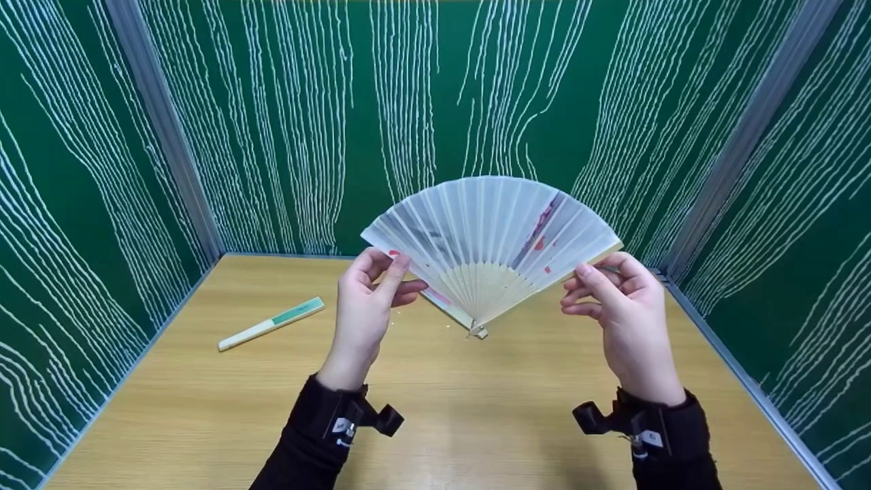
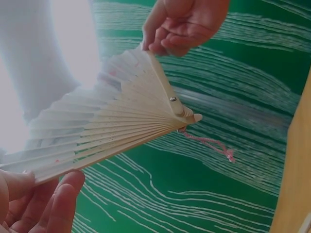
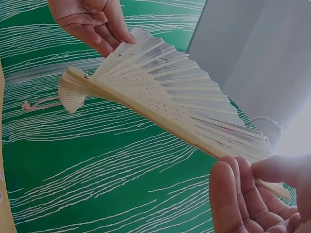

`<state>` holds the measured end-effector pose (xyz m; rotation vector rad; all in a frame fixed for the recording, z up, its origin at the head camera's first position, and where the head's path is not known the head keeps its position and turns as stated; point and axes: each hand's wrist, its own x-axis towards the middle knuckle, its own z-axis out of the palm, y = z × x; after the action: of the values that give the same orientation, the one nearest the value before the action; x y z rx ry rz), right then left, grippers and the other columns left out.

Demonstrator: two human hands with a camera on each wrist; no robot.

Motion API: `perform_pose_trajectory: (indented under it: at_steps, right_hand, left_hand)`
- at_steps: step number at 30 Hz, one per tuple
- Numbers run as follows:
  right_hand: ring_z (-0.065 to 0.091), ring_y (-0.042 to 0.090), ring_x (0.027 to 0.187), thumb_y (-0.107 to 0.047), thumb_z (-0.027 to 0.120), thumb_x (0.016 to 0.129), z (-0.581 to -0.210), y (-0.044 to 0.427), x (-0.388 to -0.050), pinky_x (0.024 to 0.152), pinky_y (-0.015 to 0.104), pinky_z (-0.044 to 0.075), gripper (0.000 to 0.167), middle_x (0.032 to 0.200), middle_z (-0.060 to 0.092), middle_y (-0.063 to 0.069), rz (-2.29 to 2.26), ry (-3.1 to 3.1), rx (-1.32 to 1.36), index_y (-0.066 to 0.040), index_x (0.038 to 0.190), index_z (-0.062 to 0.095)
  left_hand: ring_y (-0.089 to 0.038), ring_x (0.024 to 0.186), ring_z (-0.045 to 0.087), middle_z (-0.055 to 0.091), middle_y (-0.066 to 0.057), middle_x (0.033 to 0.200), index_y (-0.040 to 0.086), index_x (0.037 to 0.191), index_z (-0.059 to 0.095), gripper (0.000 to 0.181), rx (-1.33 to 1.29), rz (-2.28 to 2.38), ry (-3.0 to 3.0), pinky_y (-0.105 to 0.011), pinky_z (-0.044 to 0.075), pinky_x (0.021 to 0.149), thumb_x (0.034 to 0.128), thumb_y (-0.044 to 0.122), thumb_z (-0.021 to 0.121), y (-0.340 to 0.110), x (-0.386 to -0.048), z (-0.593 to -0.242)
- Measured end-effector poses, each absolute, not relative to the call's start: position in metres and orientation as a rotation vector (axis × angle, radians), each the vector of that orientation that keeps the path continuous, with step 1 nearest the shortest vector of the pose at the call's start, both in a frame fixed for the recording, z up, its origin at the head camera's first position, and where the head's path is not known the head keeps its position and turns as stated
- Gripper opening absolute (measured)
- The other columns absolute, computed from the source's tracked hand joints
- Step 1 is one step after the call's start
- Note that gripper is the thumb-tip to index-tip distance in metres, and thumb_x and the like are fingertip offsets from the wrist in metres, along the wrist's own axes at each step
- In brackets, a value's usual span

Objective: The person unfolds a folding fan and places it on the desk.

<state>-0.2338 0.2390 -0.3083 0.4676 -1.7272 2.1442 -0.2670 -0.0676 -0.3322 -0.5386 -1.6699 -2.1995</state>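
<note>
A pale folding fan [image 1: 490,224] with thin ribs and red and dark painted marks is spread wide above the table. My left hand [image 1: 371,299] pinches its left edge between thumb and fingers. On the opposite edge, my right hand [image 1: 622,306] pinches the outer rib the same way. The ribs meet at a pivot low in the middle, between the hands. From the pivot end hangs a pink cord loop [image 2: 211,143], seen in the left wrist view. In the right wrist view, small cut-out holes pattern the bare ribs [image 3: 146,87].
A second fan, folded shut with a green band [image 1: 272,323], lies on the wooden table [image 1: 476,422] at the left. Green walls [image 1: 408,102] with white wavy lines enclose the back and both sides, with grey metal posts [image 1: 167,129] at the corners.
</note>
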Motion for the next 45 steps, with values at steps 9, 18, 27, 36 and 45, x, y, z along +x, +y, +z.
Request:
perform_pose_trajectory:
  at_steps: [9, 18, 27, 36, 45]
  right_hand:
    - [0.064, 0.030, 0.067, -0.013, 0.063, 0.091, -0.3101, 0.2400, -0.2361, 0.061, 0.043, 0.057, 0.030, 0.086, 0.063, 0.024, 2.130, -1.714, 0.429, 0.009, 0.105, 0.049]
    - [0.064, 0.029, 0.069, -0.012, 0.062, 0.092, -0.3113, 0.2437, -0.2380, 0.061, 0.042, 0.057, 0.030, 0.088, 0.064, 0.023, 2.169, -1.690, 0.465, 0.009, 0.110, 0.049]
    - [0.064, 0.029, 0.068, -0.010, 0.061, 0.093, -0.3103, 0.2448, -0.2385, 0.060, 0.042, 0.057, 0.031, 0.087, 0.064, 0.024, 2.209, -1.641, 0.470, 0.011, 0.111, 0.048]
    - [0.064, 0.029, 0.068, -0.010, 0.062, 0.092, -0.3108, 0.2456, -0.2406, 0.060, 0.042, 0.057, 0.031, 0.088, 0.064, 0.024, 2.227, -1.621, 0.453, 0.011, 0.111, 0.049]
    - [0.064, 0.028, 0.068, -0.010, 0.061, 0.093, -0.3109, 0.2465, -0.2419, 0.061, 0.041, 0.057, 0.032, 0.088, 0.064, 0.023, 2.246, -1.608, 0.433, 0.010, 0.113, 0.049]
  left_hand:
    - [-0.036, 0.082, 0.068, 0.064, -0.018, 0.101, 0.006, 0.111, 0.058, 0.029, -0.546, -2.210, -1.655, -0.046, 0.056, 0.072, 0.0915, 0.028, 0.063, -0.0698, -0.2659, -0.3316]
    - [-0.043, 0.084, 0.066, 0.064, -0.019, 0.102, 0.006, 0.112, 0.058, 0.028, -0.552, -2.228, -1.618, -0.048, 0.055, 0.072, 0.0925, 0.026, 0.062, -0.0703, -0.2669, -0.3315]
    - [-0.042, 0.084, 0.067, 0.064, -0.020, 0.106, 0.005, 0.114, 0.057, 0.028, -0.549, -2.251, -1.579, -0.050, 0.054, 0.074, 0.0930, 0.022, 0.061, -0.0717, -0.2675, -0.3310]
    - [-0.039, 0.083, 0.068, 0.064, -0.021, 0.106, 0.003, 0.114, 0.056, 0.029, -0.540, -2.267, -1.536, -0.047, 0.055, 0.072, 0.0930, 0.022, 0.061, -0.0726, -0.2687, -0.3311]
    - [-0.039, 0.084, 0.067, 0.064, -0.021, 0.106, 0.002, 0.115, 0.055, 0.029, -0.543, -2.276, -1.526, -0.048, 0.054, 0.074, 0.0938, 0.022, 0.060, -0.0735, -0.2685, -0.3302]
